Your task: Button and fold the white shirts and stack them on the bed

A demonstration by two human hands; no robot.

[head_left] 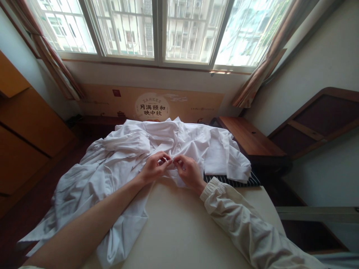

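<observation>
A white shirt [193,140] lies rumpled over the table, with folds and gathered cloth spreading to the left and over the table's edge. My left hand [156,165] pinches the shirt near its middle, thumb against fingertips. Close beside it, my right hand [188,171] pinches the same strip of cloth, and the fingertips of both hands almost meet. Whether a button sits between the fingers is too small to make out. To the right of my right hand is a flat, folded-looking white piece of cloth [215,157].
Dark striped cloth [254,180] shows beneath the white fabric on the right. The cream table top [176,228] extends toward me. A wooden desk [249,136] stands at the back right, a printed banner [196,101] hangs under the window, and wooden cabinets [30,130] line the left.
</observation>
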